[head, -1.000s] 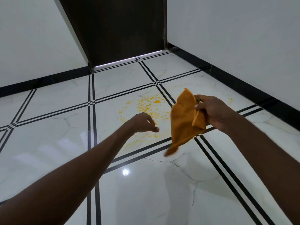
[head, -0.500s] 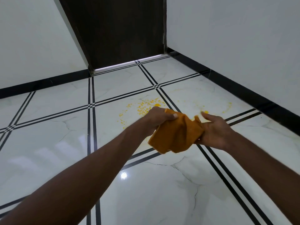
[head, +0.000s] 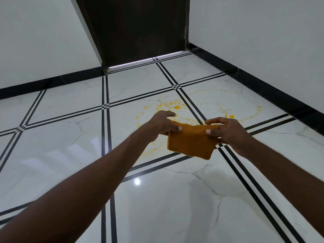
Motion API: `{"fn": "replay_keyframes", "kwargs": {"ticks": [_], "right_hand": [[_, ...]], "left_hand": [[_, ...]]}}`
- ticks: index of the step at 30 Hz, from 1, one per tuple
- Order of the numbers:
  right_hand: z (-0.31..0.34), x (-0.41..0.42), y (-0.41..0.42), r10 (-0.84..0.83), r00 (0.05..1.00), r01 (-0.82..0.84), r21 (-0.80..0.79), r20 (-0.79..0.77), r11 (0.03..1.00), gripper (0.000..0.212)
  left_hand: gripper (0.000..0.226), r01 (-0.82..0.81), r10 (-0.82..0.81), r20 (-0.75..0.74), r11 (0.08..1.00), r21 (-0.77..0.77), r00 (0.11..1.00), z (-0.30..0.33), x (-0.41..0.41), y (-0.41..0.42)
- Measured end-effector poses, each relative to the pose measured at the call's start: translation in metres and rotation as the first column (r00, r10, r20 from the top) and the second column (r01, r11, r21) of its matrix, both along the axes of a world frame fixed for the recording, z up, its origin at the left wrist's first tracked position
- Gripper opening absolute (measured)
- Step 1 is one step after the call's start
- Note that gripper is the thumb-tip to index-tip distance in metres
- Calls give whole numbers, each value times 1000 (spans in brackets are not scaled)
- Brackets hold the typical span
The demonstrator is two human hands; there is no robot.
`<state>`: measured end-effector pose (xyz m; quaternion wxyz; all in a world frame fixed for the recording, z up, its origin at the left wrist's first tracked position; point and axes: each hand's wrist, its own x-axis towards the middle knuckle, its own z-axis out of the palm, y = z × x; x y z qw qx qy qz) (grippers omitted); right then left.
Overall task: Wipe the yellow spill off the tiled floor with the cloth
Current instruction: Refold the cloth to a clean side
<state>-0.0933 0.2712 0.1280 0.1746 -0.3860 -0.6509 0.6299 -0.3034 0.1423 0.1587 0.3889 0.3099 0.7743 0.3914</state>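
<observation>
Prep step: left hand [head: 162, 124] and right hand [head: 226, 131] each pinch an upper corner of the folded cloth [head: 192, 142] mid-frame, above the yellow spill [head: 168, 107]; next, lower and wipe.

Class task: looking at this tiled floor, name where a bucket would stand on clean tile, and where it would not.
Clean: the near white tile below the black double line, and the left tile. Soiled: the yellow spill beyond the folded orange cloth, plus the splashed tile toward the black skirting.
</observation>
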Motion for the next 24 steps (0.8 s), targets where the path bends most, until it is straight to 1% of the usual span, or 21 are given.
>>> {"fn": "replay_keyframes", "kwargs": {"ticks": [2, 4, 6, 8, 10, 13, 17, 19, 21, 24], "right_hand": [[1, 0, -2, 4, 1000, -4, 104, -5, 995, 28], [1, -2, -5, -4, 1000, 2, 204, 9, 979, 23], [5, -5, -7, -37, 999, 23, 323, 38, 946, 19], [9, -9, -8, -77, 994, 35, 462, 73, 886, 17], [15, -13, -10, -116, 991, 57, 555, 72, 830, 15], [19, -19, -14, -145, 988, 81, 621, 52, 779, 11], [24, -29, -11, -123, 990, 47, 652, 71, 757, 12], [25, -37, -8, -101, 986, -15, 678, 132, 735, 13], [18, -51, -6, -64, 975, -97, 666, 213, 740, 15], [-6, -78, -1, 5, 944, -231, 648, 331, 726, 14]], "left_hand": [[51, 87, -87, -114, 996, -2, 990, 2, -2, -3], [38, 112, -109, -203, 994, 3, 973, 1, -2, -7], [32, 94, -84, -260, 995, 27, 962, 0, -4, -11], [27, 57, -31, -291, 995, 81, 956, 1, -5, -17], [23, 17, 27, -319, 991, 134, 947, 4, -5, -21], [21, -15, 73, -331, 985, 175, 941, 8, -6, -25], [18, -4, 67, -348, 984, 180, 935, 13, -18, -33], [20, 0, 52, -369, 991, 137, 928, 11, -30, -33], [23, 15, 20, -418, 997, 80, 908, 5, -45, -32], [24, 99, -115, -493, 993, -58, 862, -14, -69, -27]]}}
